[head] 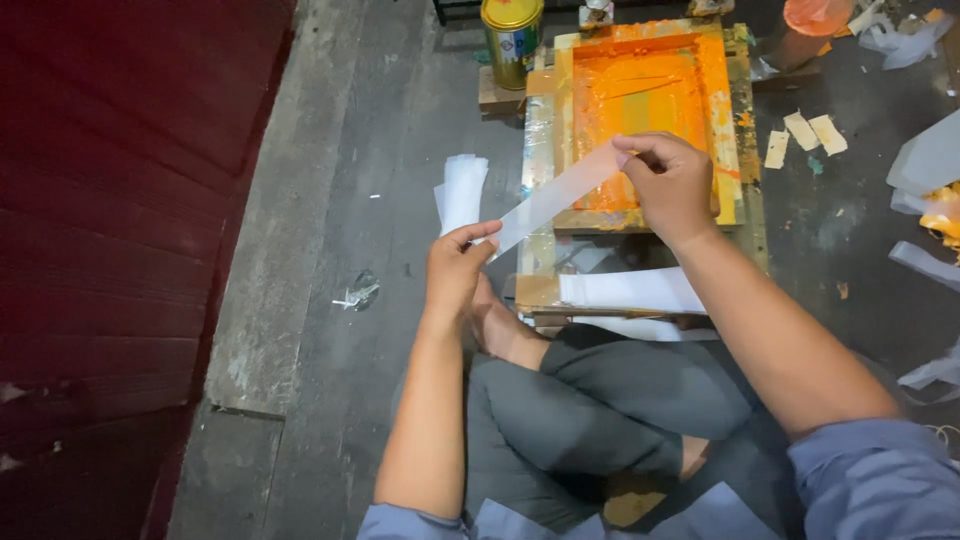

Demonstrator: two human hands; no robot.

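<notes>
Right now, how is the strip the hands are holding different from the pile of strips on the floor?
The held strip is a single piece, while the pile is many stacked. The held strip hangs in the air, stretched at a slant between the left hand and right hand; the pile lies flat on the floor, touched by no hand. Both are long, narrow and whitish.

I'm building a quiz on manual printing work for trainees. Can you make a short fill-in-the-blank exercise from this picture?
1. Both hands, the left hand and the right hand, hold one translucent ____ stretched between them.
2. The ink covering the printing frame is ____.
3. The tin can beside the frame has a ____ lid.
4. The person sits ____ on the floor.

Missing words: strip; orange; yellow; cross-legged
</notes>
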